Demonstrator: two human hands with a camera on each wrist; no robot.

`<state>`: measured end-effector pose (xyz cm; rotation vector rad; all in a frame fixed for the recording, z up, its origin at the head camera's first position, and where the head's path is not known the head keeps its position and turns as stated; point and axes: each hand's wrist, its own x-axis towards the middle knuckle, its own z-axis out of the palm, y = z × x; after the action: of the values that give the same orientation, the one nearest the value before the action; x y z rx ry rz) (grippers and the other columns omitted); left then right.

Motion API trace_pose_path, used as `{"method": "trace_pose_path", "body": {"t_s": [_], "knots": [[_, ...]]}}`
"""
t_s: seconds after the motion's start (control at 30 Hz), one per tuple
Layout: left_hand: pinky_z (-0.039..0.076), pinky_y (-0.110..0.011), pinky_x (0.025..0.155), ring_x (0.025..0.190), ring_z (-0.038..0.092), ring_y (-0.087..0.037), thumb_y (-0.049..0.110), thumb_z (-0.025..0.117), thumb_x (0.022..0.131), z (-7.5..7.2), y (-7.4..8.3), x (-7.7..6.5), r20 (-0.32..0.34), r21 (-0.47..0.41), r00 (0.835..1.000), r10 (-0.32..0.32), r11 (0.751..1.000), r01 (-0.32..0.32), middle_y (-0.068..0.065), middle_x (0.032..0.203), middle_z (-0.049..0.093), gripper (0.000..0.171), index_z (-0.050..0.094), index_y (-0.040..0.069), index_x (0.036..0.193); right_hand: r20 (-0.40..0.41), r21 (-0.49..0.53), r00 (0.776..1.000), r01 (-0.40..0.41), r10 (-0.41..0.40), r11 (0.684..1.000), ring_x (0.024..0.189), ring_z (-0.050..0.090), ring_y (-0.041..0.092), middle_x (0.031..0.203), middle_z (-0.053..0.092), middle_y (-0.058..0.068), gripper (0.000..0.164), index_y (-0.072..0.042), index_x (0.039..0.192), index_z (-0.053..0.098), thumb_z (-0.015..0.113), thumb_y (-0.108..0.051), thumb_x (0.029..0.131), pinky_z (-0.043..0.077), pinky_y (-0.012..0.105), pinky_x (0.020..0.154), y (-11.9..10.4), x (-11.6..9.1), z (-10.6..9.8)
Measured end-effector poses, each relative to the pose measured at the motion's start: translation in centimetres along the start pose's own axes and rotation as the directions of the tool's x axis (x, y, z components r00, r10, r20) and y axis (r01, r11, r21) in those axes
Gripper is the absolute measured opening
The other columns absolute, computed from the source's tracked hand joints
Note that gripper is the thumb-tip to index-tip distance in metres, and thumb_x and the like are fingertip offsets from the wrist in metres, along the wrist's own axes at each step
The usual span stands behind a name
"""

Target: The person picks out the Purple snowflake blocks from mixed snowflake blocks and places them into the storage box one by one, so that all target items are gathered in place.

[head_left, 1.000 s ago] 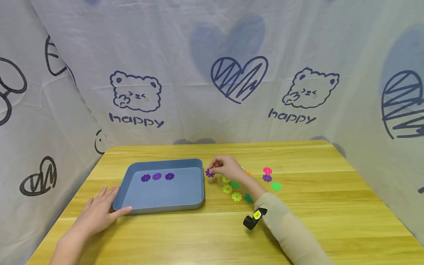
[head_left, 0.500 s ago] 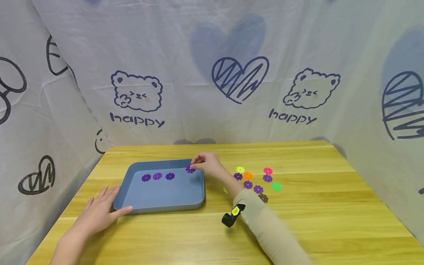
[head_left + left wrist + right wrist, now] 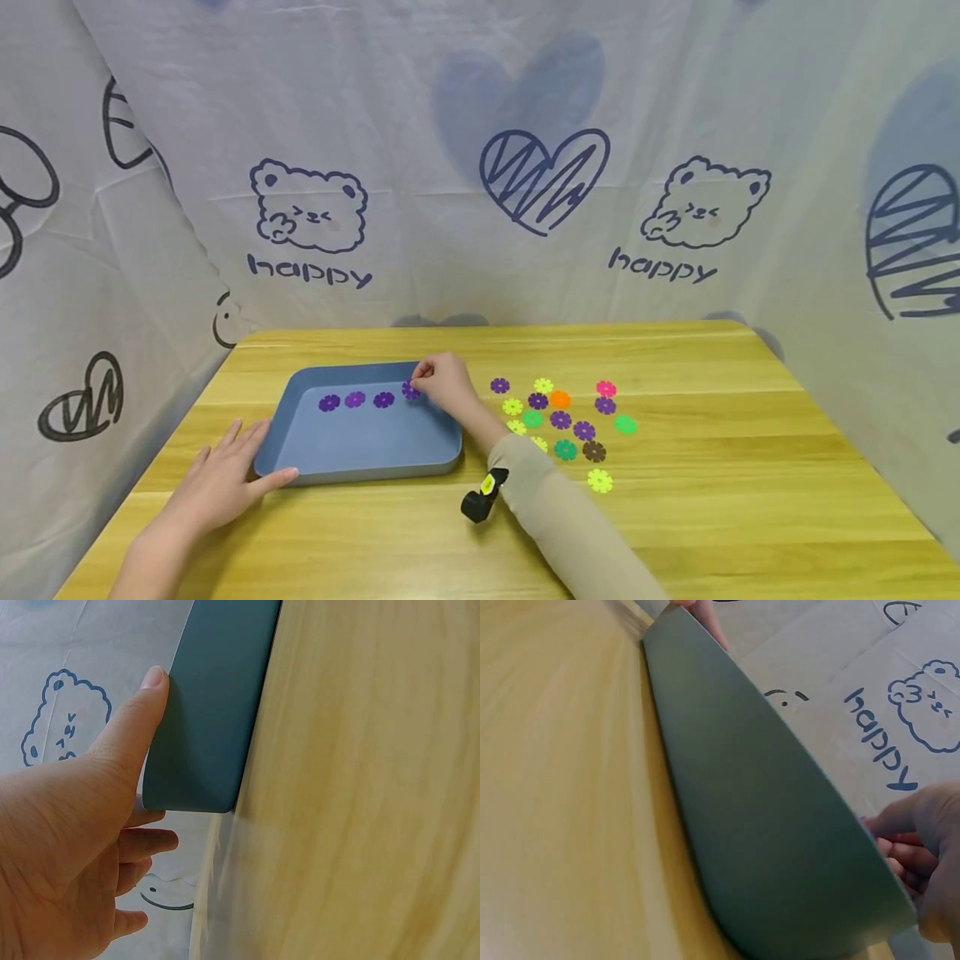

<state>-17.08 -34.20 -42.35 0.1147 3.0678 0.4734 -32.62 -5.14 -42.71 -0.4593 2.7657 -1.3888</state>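
A blue-grey tray (image 3: 352, 475) lies on the table's left side. Three purple snowflake discs form a row inside it, among them a dark purple disc (image 3: 329, 403). At the right end of that row, my right hand (image 3: 447, 385) pinches another purple snowflake disc (image 3: 409, 390) between thumb and fingers, over the tray's back right part. In the right wrist view the tray wall hides most of this disc. My left hand (image 3: 228, 477) rests at the tray's front left corner, fingers extended along the outside. Its thumb (image 3: 135, 720) touches the rim in the left wrist view.
Right of the tray lie several loose snowflake discs: yellow, green, purple, a brown disc (image 3: 594, 452), an orange disc (image 3: 559, 400) and a pink disc (image 3: 606, 389). A printed cloth (image 3: 420, 250) hangs behind the wooden table (image 3: 712, 500).
My right hand has carried the purple disc leftward, from beside the tray over its rim to the row's right end. More loose discs show behind the arm. The left hand stays put.
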Motion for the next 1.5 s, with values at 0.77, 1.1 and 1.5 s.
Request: {"method": "trace_pose_path", "body": {"t_s": [0.77, 1.1, 1.5], "knots": [[0.013, -0.078, 0.105, 0.145, 0.014, -0.052, 0.065, 0.056, 0.087, 0.2, -0.3, -0.1, -0.007, 0.007, 1.000, -0.007, 1.000, 0.007, -0.033, 0.153, 0.028, 0.100, 0.025, -0.004, 0.152, -0.063, 0.009, 0.997, 0.046, -0.045, 0.999, 0.086, 0.062, 0.016, 0.097, 0.072, 0.006, 0.015, -0.008, 0.100, 0.072, 0.073, -0.015, 0.087, 0.055, 0.026, 0.078, 0.3, -0.3, 0.3], [0.012, -0.078, 0.106, 0.145, 0.013, -0.052, 0.069, 0.054, 0.086, 0.0, -0.2, -0.3, -0.007, -0.004, 1.000, -0.009, 1.000, 0.009, -0.032, 0.154, 0.028, 0.103, 0.024, -0.004, 0.152, -0.195, 0.216, 0.979, 0.106, -0.063, 0.971, 0.091, 0.064, 0.024, 0.102, 0.072, 0.014, 0.026, -0.002, 0.108, 0.071, 0.074, -0.015, 0.086, 0.054, 0.026, 0.075, 2.4, -0.6, -4.0], [0.013, -0.077, 0.106, 0.145, 0.014, -0.052, 0.066, 0.056, 0.087, 0.0, -0.1, -0.1, -0.015, -0.005, 1.000, 0.004, 1.000, -0.004, -0.031, 0.153, 0.029, 0.100, 0.025, -0.004, 0.152, -0.265, 0.167, 0.964, 0.019, 0.027, 0.986, 0.092, 0.061, 0.024, 0.104, 0.071, 0.012, 0.026, -0.005, 0.107, 0.071, 0.070, -0.025, 0.090, 0.052, 0.033, 0.081, 6.9, -1.3, -6.9]]}}
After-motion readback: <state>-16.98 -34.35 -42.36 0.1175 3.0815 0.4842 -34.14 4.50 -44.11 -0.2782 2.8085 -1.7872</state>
